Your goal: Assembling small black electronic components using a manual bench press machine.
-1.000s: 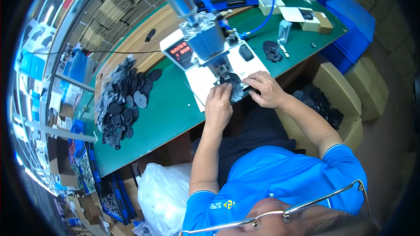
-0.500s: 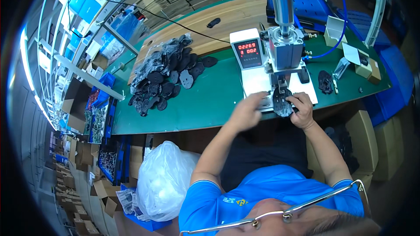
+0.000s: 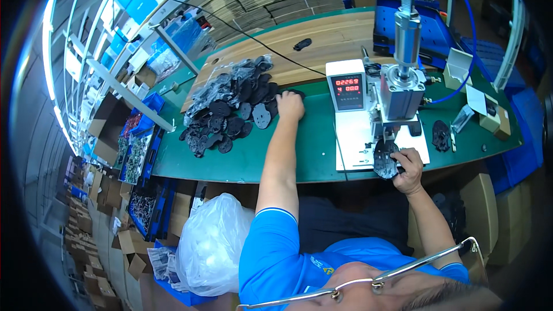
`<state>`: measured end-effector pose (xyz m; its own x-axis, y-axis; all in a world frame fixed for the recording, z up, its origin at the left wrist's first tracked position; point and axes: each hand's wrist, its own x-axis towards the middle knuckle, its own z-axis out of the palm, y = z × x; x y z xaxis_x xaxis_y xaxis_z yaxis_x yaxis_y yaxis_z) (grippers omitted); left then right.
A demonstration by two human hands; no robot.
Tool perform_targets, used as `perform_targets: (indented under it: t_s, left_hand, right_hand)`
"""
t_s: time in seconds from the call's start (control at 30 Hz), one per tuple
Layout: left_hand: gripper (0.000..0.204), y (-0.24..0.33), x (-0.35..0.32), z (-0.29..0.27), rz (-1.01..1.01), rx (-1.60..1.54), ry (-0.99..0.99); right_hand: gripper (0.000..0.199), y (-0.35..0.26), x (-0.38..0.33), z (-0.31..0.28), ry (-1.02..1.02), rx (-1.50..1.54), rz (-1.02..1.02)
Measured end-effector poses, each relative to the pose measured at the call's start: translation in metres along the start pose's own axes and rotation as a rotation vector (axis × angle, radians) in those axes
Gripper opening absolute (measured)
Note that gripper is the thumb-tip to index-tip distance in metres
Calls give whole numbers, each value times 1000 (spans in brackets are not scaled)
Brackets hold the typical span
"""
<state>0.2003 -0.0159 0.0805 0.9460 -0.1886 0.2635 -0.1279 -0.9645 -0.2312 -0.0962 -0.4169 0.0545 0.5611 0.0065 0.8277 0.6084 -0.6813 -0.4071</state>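
Observation:
At the right end of a heaped pile of black oval plates [image 3: 227, 109], my left hand [image 3: 290, 105] reaches out over the green tabletop. Its fingers are bent down onto a single black plate [image 3: 297, 93], which they partly hide. My right hand [image 3: 408, 171] pinches the edge of another black oval plate [image 3: 385, 160] between thumb and fingers. That plate lies at the front of the press's white base [image 3: 352, 138], below the silver press cylinder [image 3: 406, 40]. A white counter box [image 3: 347, 85] with a red lit display stands left of the press.
A lone black part [image 3: 302, 44] lies on the wooden board behind. Right of the press are a black part [image 3: 441, 136] and small open boxes [image 3: 459, 66]. A blue air hose [image 3: 473, 34] loops above them. Blue trays [image 3: 138, 155] hold small parts at far left.
My left hand has moved from the press leftward to the pile. My right hand still holds its plate, now shifted out toward the base's front. The whole view has tilted slightly.

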Motion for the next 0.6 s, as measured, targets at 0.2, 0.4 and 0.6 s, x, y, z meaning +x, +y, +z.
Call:
perform_targets:
  t_s: [0.2,0.4,0.6]
  left_hand:
    - [27,16,-30,-1,74,-302,51]
    - [51,11,-16,-27,-30,-340,19]
    - [71,35,16,-37,-339,-307,-80]
  right_hand:
    - [32,2,-2,-4,9,-12,19]
    - [32,4,4,-1,-2,3,10]
    - [32,2,1,0,1,3,5]
